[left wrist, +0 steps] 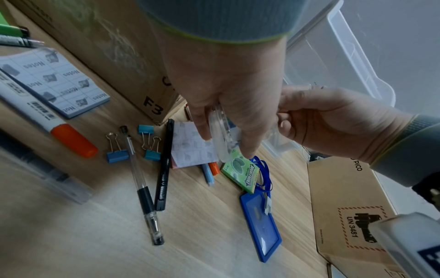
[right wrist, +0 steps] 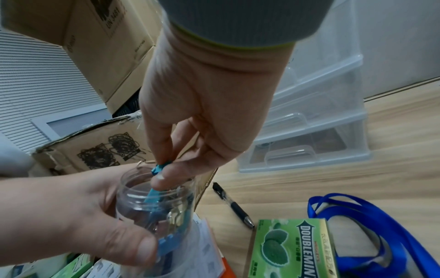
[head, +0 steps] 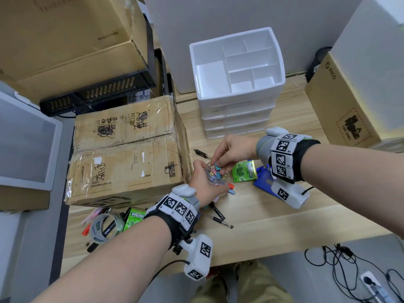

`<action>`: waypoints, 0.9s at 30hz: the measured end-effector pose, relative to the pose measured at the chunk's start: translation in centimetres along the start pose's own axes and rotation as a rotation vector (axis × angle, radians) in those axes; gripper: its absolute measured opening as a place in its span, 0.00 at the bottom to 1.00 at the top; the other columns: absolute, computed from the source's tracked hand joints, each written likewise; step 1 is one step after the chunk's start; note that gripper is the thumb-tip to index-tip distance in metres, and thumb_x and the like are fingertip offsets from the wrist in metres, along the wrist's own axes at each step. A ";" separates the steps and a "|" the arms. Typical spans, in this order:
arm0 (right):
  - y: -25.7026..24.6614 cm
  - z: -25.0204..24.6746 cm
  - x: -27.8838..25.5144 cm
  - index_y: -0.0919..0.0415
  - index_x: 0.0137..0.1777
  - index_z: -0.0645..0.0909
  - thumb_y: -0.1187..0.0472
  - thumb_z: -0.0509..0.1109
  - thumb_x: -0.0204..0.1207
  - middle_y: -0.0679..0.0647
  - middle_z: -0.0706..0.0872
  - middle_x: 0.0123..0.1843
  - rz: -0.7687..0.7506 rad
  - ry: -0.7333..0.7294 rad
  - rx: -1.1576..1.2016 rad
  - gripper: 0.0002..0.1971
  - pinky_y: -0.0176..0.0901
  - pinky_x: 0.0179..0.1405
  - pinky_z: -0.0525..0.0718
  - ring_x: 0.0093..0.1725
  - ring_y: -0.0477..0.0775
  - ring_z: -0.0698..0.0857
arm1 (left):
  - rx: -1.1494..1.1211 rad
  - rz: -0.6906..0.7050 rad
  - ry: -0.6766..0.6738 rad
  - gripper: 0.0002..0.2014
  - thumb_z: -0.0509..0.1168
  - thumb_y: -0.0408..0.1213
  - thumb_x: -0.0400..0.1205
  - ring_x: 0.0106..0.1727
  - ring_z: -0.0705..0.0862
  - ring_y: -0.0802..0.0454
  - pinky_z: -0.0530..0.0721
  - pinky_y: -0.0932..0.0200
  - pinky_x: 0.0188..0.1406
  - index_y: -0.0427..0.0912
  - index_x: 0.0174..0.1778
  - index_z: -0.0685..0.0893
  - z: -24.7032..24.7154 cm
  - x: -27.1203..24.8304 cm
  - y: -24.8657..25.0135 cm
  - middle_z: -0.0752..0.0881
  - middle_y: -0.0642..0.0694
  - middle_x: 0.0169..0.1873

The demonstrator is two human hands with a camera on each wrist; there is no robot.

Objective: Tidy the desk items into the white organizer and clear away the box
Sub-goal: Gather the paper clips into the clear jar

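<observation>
Binder clip [right wrist: 161, 168] pinched in your right hand [head: 234, 149] over clear jar [right wrist: 152, 205]; left hand [head: 202, 178] grips jar. Risk: clip snags rim, drops onto bench [head: 273, 206].

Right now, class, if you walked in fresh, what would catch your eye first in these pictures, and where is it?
At the centre, the left hand grips a clear jar while the right hand pinches a teal binder clip at its mouth. Behind stands the white organizer, its top compartments bare; left of the hands sits a worn cardboard box.
</observation>
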State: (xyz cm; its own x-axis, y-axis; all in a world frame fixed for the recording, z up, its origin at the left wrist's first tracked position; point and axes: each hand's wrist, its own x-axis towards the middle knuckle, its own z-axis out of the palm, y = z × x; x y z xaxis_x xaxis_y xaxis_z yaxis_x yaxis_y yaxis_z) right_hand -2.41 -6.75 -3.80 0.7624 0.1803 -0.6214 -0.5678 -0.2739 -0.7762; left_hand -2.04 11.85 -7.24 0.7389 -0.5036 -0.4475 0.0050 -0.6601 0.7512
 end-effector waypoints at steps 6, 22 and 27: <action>-1.5 0.0 -0.9 0.67 0.48 0.90 0.65 0.74 0.78 0.58 0.94 0.41 -0.033 0.061 -0.127 0.06 0.38 0.33 0.86 0.34 0.48 0.91 | -0.014 0.018 0.009 0.39 0.85 0.39 0.65 0.44 0.85 0.54 0.84 0.66 0.40 0.41 0.60 0.64 -0.2 -0.1 0.2 0.83 0.46 0.49; 0.3 -0.4 -0.7 0.64 0.45 0.87 0.68 0.76 0.73 0.61 0.90 0.38 0.010 0.166 -0.224 0.02 0.45 0.39 0.90 0.33 0.54 0.88 | 0.053 0.064 0.044 0.38 0.85 0.43 0.65 0.43 0.82 0.53 0.85 0.54 0.44 0.43 0.58 0.64 -0.5 -0.7 0.3 0.84 0.40 0.51; 0.4 0.3 -0.9 0.59 0.43 0.85 0.63 0.83 0.69 0.54 0.89 0.34 0.015 0.132 -0.276 0.09 0.36 0.27 0.82 0.29 0.47 0.85 | 0.025 0.017 0.018 0.35 0.83 0.38 0.69 0.24 0.77 0.64 0.79 0.67 0.22 0.39 0.59 0.64 -0.4 -1.2 0.1 0.80 0.47 0.39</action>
State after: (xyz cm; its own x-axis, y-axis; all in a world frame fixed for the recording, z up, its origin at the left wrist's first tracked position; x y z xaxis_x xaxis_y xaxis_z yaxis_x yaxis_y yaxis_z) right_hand -3.42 -6.71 -3.58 0.7985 0.0549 -0.5995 -0.4876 -0.5250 -0.6976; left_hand -2.67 12.61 -6.50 0.7508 -0.5049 -0.4259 -0.0243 -0.6655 0.7460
